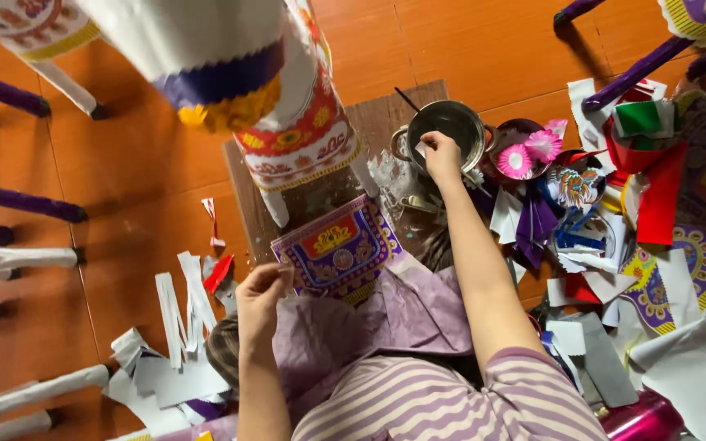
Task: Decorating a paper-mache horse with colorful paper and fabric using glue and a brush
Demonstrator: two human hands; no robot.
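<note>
Left hand pinching corner of purple patterned paper panel; right hand reaching into steel pot, fingers curled, grip unclear.

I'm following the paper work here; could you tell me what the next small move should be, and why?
Probably draw the right hand back from the metal pot toward the purple panel. That hand is at the pot's rim, seemingly with a white scrap, while the left hand pinches the panel's edge on the lap.

Board on the floor, pot at its far end

Pot sits behind the printed panel on the board; paper strips lie left, paper scraps right.
</note>
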